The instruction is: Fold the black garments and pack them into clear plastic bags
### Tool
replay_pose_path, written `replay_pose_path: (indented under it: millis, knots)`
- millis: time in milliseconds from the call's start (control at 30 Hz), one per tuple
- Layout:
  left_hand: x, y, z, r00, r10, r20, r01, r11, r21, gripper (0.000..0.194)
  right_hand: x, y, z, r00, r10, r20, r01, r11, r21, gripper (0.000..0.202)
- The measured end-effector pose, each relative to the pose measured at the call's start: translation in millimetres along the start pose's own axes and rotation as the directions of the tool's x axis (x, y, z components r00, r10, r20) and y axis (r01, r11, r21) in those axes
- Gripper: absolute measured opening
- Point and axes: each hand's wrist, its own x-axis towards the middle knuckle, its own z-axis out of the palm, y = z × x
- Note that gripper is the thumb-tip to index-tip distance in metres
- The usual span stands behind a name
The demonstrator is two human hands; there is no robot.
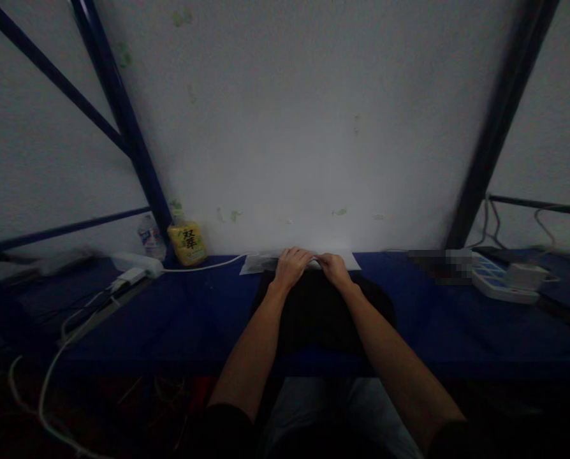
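Note:
A black cloth item (321, 312), probably a folded garment, lies on the blue tabletop (189, 319) in front of me. My left hand (292, 264) is at its far edge, fingers bent and closed over the edge. Close on its right, my right hand (333, 268) pinches the same edge, thumb and fingers together. A small pale strip shows between the two hands; I cannot make out what it is. Beyond the cloth, against the wall, lie a clear plastic bag (259, 263) and a white sheet (350, 260), partly hidden by my hands.
At the left stand a yellow-labelled bottle (188, 243) and a clear bottle (151, 239) near a white power strip (136, 262) with cables. A white power strip (498, 280) with a plugged-in adapter (526, 276) sits at the right. Blue metal posts (141, 159) frame the table.

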Motion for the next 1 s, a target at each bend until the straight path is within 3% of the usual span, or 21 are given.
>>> replay_pose_path:
  millis: [267, 467, 633, 733, 833, 933, 1000]
  knots:
    - [-9, -22, 4.6, 0.971, -0.211, -0.109, 0.209, 0.978, -0.026, 0.021, -1, 21, -10, 0.96, 0.18, -0.215, -0.165, 0.983, 0.085, 0.03]
    - [-14, -32, 3.6, 0.933, -0.345, -0.104, 0.345, 0.939, -0.02, 0.022, -7, 32, -22, 0.857, 0.401, -0.323, -0.406, 0.912, 0.054, 0.035]
    - [-12, -29, 6.8, 0.927, -0.368, -0.072, 0.367, 0.93, -0.028, 0.023, -10, 29, -27, 0.78, 0.519, -0.35, -0.538, 0.842, 0.05, 0.038]
    - [-10, -24, 9.9, 0.936, -0.349, -0.038, 0.347, 0.937, -0.045, 0.021, -5, 21, -29, 0.813, 0.44, -0.382, -0.448, 0.891, 0.073, 0.042]
    - [-8, -20, 11.5, 0.948, -0.317, -0.023, 0.315, 0.947, -0.06, 0.02, 1, 9, -29, 0.905, 0.214, -0.367, -0.214, 0.976, 0.042, 0.038]
    - [-7, -17, 11.4, 0.958, -0.288, -0.016, 0.286, 0.956, -0.071, 0.021, 3, -4, -28, 0.977, -0.023, -0.213, 0.017, 0.999, -0.033, 0.026]
    - [-7, -15, 11.1, 0.963, -0.268, -0.002, 0.267, 0.96, -0.083, 0.022, 4, -11, -26, 0.992, -0.059, -0.116, 0.047, 0.993, -0.107, 0.024]
